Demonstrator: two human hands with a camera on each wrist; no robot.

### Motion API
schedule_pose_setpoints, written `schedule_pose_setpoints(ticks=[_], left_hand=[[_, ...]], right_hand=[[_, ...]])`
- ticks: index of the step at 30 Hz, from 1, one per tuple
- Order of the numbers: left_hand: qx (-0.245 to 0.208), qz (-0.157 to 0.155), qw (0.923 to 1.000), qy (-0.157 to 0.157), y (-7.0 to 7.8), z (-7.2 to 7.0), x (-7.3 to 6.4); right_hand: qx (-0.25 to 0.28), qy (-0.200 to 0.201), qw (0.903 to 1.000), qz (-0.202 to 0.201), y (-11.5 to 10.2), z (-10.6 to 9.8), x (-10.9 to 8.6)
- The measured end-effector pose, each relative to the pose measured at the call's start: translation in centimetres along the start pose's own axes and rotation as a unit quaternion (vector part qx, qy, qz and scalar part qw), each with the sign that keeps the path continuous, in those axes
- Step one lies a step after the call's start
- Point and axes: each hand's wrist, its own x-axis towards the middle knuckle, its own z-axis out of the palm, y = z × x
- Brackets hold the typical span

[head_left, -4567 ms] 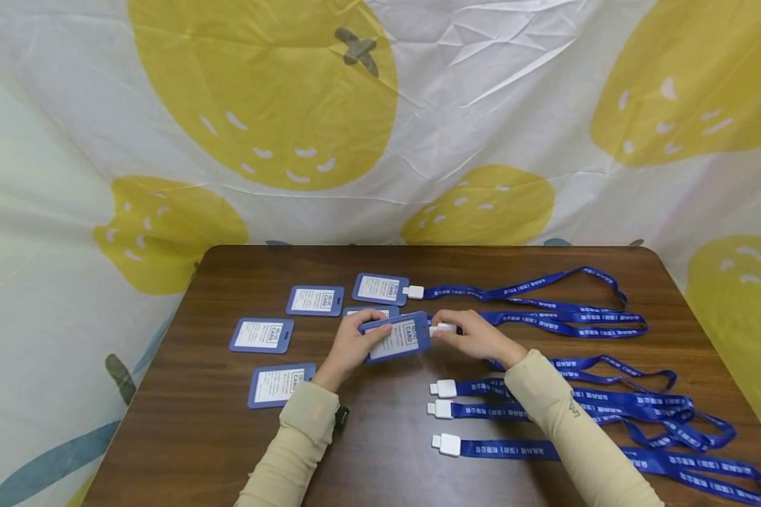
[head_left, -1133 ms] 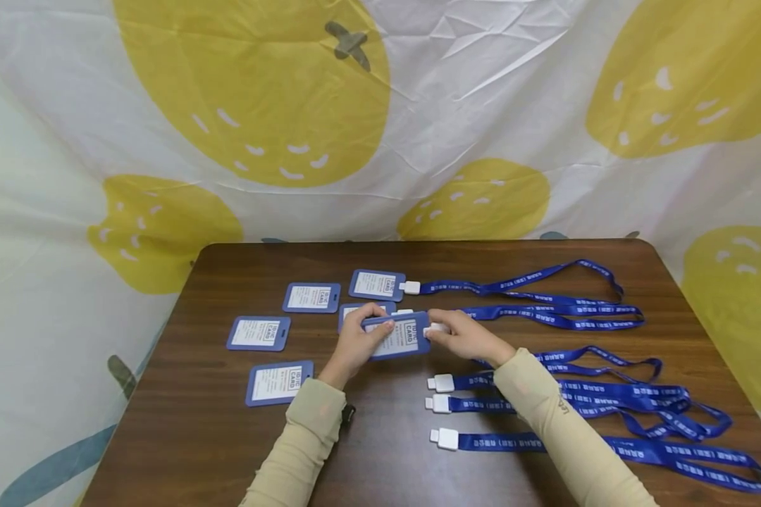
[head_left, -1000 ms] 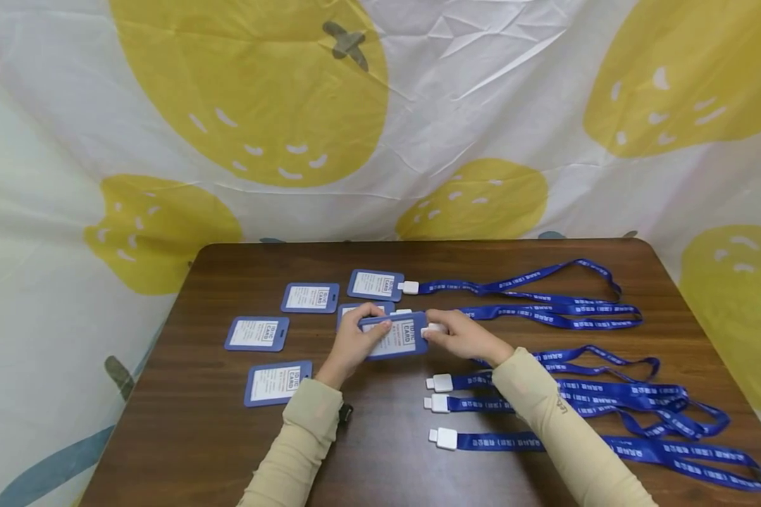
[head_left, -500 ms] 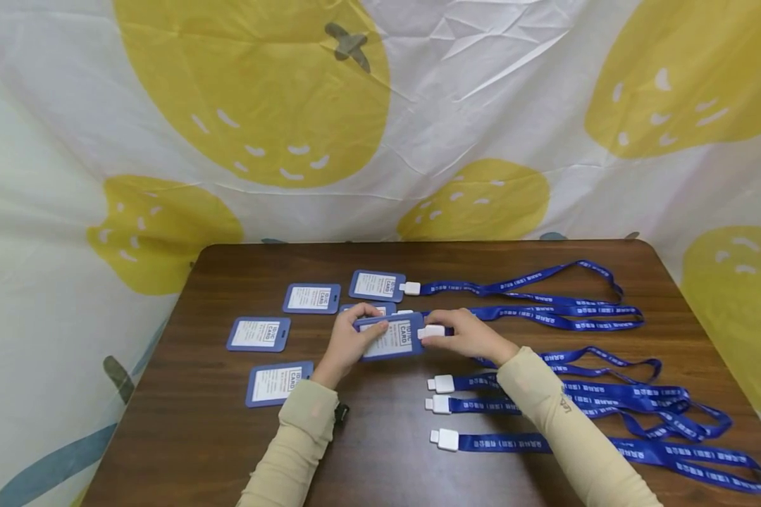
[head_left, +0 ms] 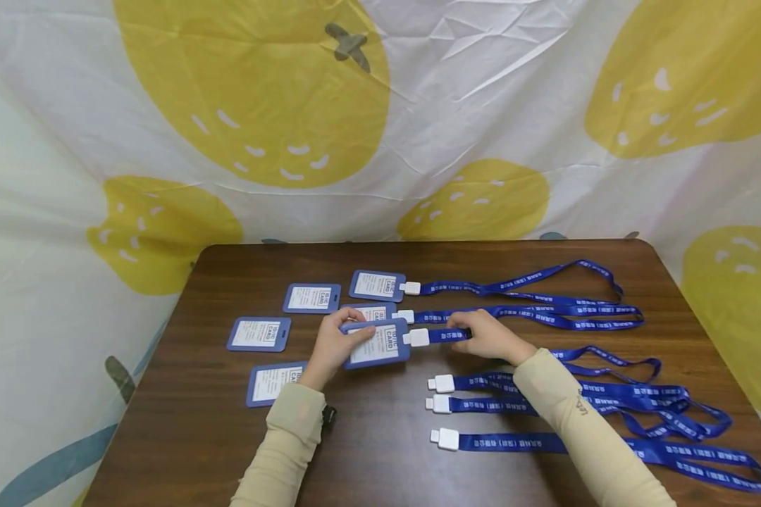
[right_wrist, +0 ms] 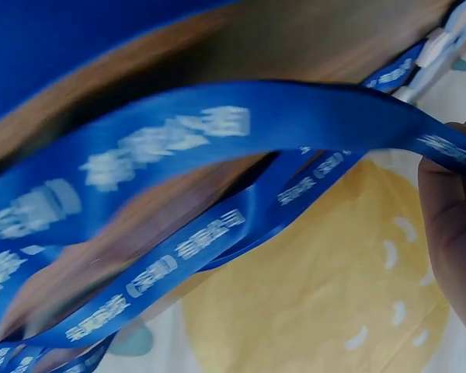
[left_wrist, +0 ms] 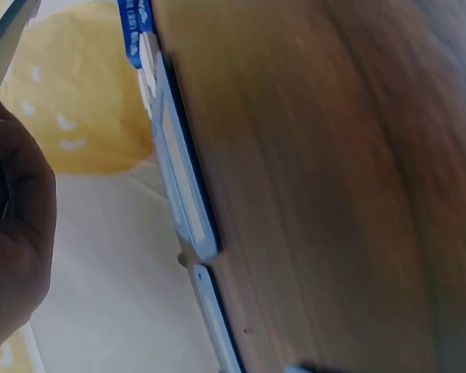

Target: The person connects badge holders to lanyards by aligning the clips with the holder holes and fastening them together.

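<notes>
My left hand (head_left: 331, 350) grips a blue ID badge holder (head_left: 377, 346) by its left end, thumb on the front, just above the table. A white clip (head_left: 420, 337) sits at the holder's right end, joined to a blue lanyard (head_left: 445, 336). Thumb and fingers of my right hand (head_left: 491, 336) pinch that strap a short way right of the clip. In the right wrist view the lanyard strap (right_wrist: 171, 140) runs from the right hand (right_wrist: 454, 233) in a loose curve. Only an edge of the held holder shows beside the left hand (left_wrist: 19, 225) in the left wrist view.
Behind lie two badge holders with lanyards attached, one at the back (head_left: 377, 286) and one partly hidden (head_left: 380, 308). Loose holders (head_left: 258, 334) are at left. Several loose lanyards with white clips (head_left: 447, 439) lie at front right. A fruit-print curtain (head_left: 260, 91) hangs behind the table (head_left: 368, 451).
My right hand has shifted from the white clip to the strap, moving right. The left hand has carried the badge holder slightly left and down, with the clip following, now fully visible.
</notes>
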Motion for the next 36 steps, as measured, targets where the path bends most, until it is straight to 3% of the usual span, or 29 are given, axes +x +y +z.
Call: schedule_pose_setpoints(ticks=[3, 7, 10, 14, 19, 22, 23, 24, 28, 29, 30, 34, 36], left_hand=[[0.031, 0.003, 0.9995, -0.003, -0.3, -0.4, -0.1], [0.049, 0.000, 0.9986, -0.022, 1.6, -0.7, -0.8], [0.062, -0.006, 0.9976, -0.032, 1.4, -0.8, -0.8], [0.096, -0.012, 0.9947, -0.034, -0.9, -0.6, 0.0], [0.143, -0.028, 0.9885, -0.038, -1.2, -0.7, 0.2], [0.161, -0.018, 0.9859, -0.040, -1.6, -0.9, 0.4], [0.164, 0.005, 0.9855, -0.042, -2.7, -1.0, 0.8], [0.172, 0.012, 0.9841, -0.043, -2.7, -1.1, 0.9], [0.217, 0.020, 0.9747, -0.048, -2.3, -1.3, 0.8], [0.233, 0.021, 0.9711, -0.049, -2.0, -1.3, 0.7], [0.255, 0.001, 0.9658, -0.049, -0.8, -1.3, 0.3], [0.320, -0.010, 0.9462, -0.049, -0.1, -1.3, -0.1], [0.335, -0.013, 0.9410, -0.048, 0.0, -1.4, -0.2]], right_hand=[[-0.010, 0.007, 0.9999, 0.001, 0.5, -0.2, -0.6], [-0.026, 0.008, 0.9996, 0.010, 1.1, -0.4, -1.4], [-0.036, 0.006, 0.9992, 0.018, 1.5, -0.6, -1.9], [-0.047, 0.009, 0.9985, 0.025, 2.1, -0.7, -2.6], [-0.045, 0.006, 0.9981, 0.043, 2.6, -0.7, -3.1], [-0.045, 0.005, 0.9978, 0.049, 2.7, -0.6, -3.3], [-0.046, 0.005, 0.9976, 0.052, 2.7, -0.6, -3.4], [-0.048, 0.005, 0.9974, 0.052, 2.8, -0.5, -3.5], [-0.052, 0.007, 0.9972, 0.052, 2.7, -0.6, -3.8], [-0.052, 0.009, 0.9972, 0.053, 2.7, -0.6, -3.9], [-0.053, 0.010, 0.9970, 0.055, 2.7, -0.6, -4.0], [-0.063, 0.019, 0.9956, 0.067, 2.7, -0.8, -4.4], [-0.071, 0.026, 0.9946, 0.071, 2.7, -0.9, -4.6]])
